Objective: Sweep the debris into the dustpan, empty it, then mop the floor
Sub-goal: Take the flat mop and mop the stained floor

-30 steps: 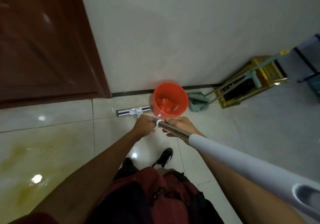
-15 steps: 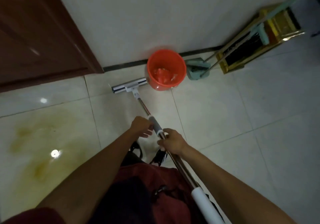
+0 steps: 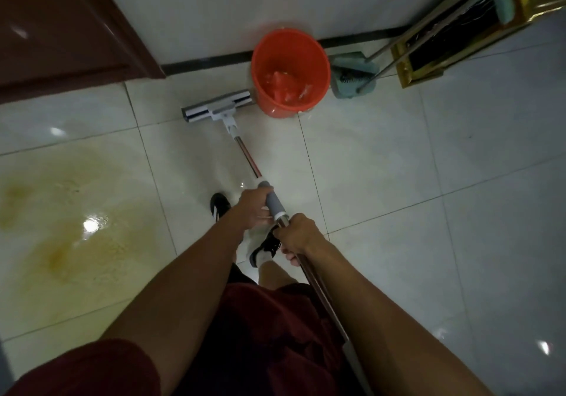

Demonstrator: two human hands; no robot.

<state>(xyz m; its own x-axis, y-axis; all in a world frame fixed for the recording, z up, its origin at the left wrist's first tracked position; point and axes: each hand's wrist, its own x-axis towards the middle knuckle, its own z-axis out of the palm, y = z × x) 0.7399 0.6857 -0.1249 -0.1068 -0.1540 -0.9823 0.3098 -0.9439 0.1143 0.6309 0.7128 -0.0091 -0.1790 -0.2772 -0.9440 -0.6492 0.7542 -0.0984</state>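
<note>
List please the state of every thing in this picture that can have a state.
Mop: head flat on the floor, beside the bucket.
Left hand: grips the grey sleeve of the mop handle.
Right hand: grips the metal handle.
Orange bucket: upright, something orange inside.
Dustpan: on the floor by the wall.
Floor: yellowish wet stain at left.

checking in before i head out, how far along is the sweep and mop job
Sweeping looks finished: the broom and dustpan are parked against the wall beside the orange bucket. Mopping is in hand: the left hand grips the mop's grey sleeve and the right hand grips the pole, with the mop head flat on the tiles. Left: the yellowish stain on the floor.
</note>
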